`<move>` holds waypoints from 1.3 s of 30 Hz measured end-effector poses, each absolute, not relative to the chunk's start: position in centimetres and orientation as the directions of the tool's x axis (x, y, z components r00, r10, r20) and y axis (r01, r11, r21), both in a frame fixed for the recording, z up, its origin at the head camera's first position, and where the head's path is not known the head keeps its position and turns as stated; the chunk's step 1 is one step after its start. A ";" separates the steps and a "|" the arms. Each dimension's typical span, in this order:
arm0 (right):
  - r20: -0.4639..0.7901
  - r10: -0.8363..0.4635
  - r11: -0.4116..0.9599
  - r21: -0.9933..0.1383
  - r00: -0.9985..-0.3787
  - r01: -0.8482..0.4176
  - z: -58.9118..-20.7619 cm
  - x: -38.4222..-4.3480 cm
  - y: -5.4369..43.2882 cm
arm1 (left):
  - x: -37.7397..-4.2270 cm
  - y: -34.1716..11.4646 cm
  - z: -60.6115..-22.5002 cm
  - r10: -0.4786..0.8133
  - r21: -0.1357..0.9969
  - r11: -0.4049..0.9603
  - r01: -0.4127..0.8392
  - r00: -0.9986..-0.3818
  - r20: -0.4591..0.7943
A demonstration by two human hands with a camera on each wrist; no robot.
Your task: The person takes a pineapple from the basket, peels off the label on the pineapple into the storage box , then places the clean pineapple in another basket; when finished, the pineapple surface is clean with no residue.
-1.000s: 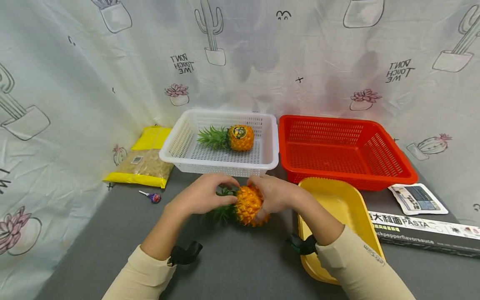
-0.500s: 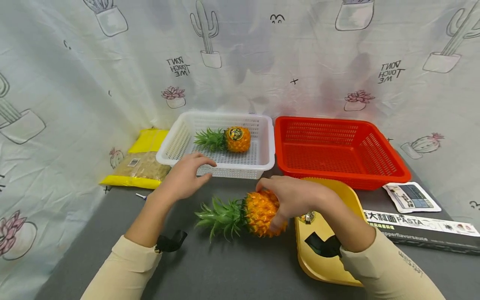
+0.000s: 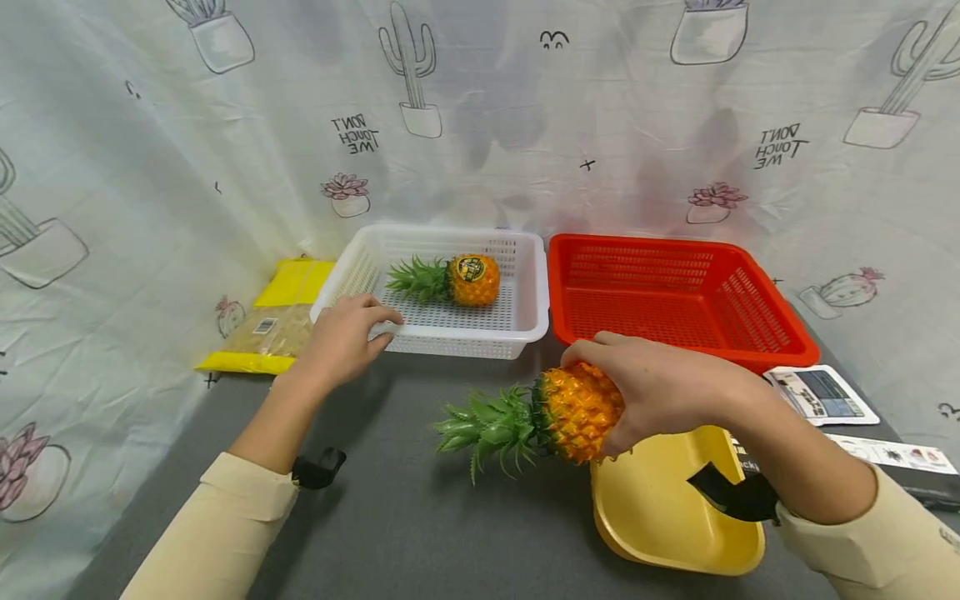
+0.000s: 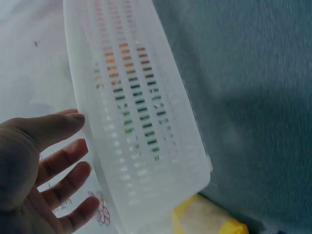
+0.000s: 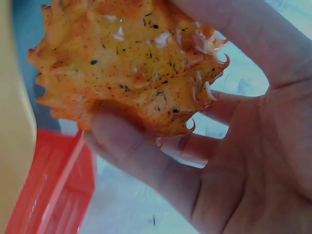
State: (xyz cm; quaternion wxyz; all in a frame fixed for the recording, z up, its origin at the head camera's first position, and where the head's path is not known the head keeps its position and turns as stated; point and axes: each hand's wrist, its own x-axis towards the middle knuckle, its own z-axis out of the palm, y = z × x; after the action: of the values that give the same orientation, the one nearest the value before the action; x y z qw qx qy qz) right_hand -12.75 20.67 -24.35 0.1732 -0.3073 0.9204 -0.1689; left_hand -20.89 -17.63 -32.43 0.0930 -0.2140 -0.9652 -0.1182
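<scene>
My right hand [image 3: 660, 379] grips an orange pineapple [image 3: 577, 408] by its body, over the far left part of the yellow tray [image 3: 675, 517]. Its green crown points left. Thumb and fingers lie on opposite sides of the spiky orange skin [image 5: 131, 68] in the right wrist view. At the front left of the white basket [image 3: 465, 332], my left hand [image 3: 341, 337] hovers with loosely bent fingers and holds nothing. Its thumb is close to the basket's rim in the left wrist view; contact is unclear. Inside that basket lies a second pineapple [image 3: 474, 281] with a dark round label.
Right of the white basket stands a red basket [image 3: 637, 308]. A yellow-ended bag [image 3: 258, 333] leans at the far left. Beyond the right forearm lie a white pouch [image 3: 823, 396] and a long pasta box [image 3: 892, 454], partly hidden. A patterned curtain [image 3: 510, 108] closes off the back.
My right hand has carried the pineapple rightward to the yellow tray. The left hand has let go of it and moved left to the white basket. The lollipop is now hidden behind the left arm.
</scene>
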 end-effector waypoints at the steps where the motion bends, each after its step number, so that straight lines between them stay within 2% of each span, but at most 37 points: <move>1: -0.213 -0.620 0.755 -0.422 -0.755 -0.501 -24.2 -12.8 21.2 | -21.0 -17.8 -32.4 0.388 0.186 0.883 0.431 -0.893 0.229; 9: -0.173 -0.601 0.770 -0.387 -0.780 -0.507 -22.1 -14.3 25.1 | -22.1 -18.8 -32.0 0.401 0.280 0.855 0.436 -0.899 0.177; 15: -0.131 -0.547 0.810 -0.335 -0.827 -0.482 -20.8 -16.0 27.6 | -22.6 -18.8 -31.6 0.400 0.304 0.855 0.420 -0.908 0.128; 28: -0.121 -0.423 0.863 -0.354 -0.898 -0.359 -20.5 -20.3 31.4 | -22.6 -19.0 -31.6 0.392 0.331 0.852 0.405 -0.914 0.107; 39: -0.210 -0.338 0.873 -0.435 -0.917 -0.222 -21.5 -23.8 34.4 | -22.4 -19.1 -31.6 0.398 0.328 0.852 0.408 -0.912 0.099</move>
State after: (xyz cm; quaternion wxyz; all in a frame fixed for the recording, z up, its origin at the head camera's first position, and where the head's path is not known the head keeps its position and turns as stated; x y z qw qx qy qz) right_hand -23.82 34.38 -21.54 0.1412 -0.1462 0.9573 -0.2054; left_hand -22.41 -19.05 -31.63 0.0138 -0.2095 -0.9622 -0.1735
